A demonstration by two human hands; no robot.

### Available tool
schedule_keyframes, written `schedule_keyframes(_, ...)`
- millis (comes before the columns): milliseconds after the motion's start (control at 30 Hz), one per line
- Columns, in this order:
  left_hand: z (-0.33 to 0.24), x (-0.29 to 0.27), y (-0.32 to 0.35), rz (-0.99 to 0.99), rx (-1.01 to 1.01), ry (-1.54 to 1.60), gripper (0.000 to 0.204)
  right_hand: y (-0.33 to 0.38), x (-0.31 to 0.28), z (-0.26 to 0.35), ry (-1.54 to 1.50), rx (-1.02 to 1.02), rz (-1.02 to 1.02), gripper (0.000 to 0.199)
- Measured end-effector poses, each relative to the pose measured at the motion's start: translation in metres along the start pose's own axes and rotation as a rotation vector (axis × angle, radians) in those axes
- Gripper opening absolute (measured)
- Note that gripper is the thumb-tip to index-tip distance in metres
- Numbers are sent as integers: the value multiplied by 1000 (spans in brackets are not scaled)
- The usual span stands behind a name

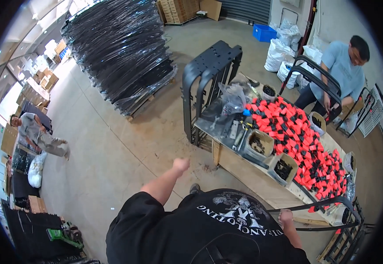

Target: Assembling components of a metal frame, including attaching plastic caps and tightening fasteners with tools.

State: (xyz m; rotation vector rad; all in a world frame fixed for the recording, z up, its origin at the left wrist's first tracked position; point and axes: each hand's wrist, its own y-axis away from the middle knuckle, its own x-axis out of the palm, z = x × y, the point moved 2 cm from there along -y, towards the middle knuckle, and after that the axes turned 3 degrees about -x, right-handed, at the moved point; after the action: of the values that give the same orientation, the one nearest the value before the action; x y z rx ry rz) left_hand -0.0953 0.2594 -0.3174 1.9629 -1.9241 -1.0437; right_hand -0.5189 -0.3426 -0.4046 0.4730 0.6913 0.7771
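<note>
My left hand is held out over the concrete floor, short of the workbench. Its fingers are curled in, and nothing shows in them. At the near right side of my body, my right hand is closed round a bent black tube frame. The frame's U-shaped end reaches right, over the bench's near right end. A big pile of red and black plastic parts covers much of the workbench. Tubs of small dark pieces, such as one tub, line its near edge.
Black frames stand stacked at the bench's left end. A tall plastic-wrapped stack rests on a pallet farther back. Across the bench a co-worker handles another black frame. Another person is at the far left. White sacks stand behind.
</note>
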Motion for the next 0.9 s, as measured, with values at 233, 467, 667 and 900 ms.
schedule_keyframes(233, -322, -63, -133, -123, 557, 58, 35, 51, 192, 53, 1018, -748, 252, 17)
schedule_keyframes(467, -477, -32, -231, -148, 543, -11, 49, 141, 178, -35, 624, -180, -3, 41)
schedule_keyframes(667, -471, -16, -293, 98, 513, 145, 42, 187, 198, -1, 515, -104, -121, 40)
schedule_keyframes(900, -464, -125, -337, -52, 559, 144, 46, 215, 206, 36, 427, -29, -187, 37)
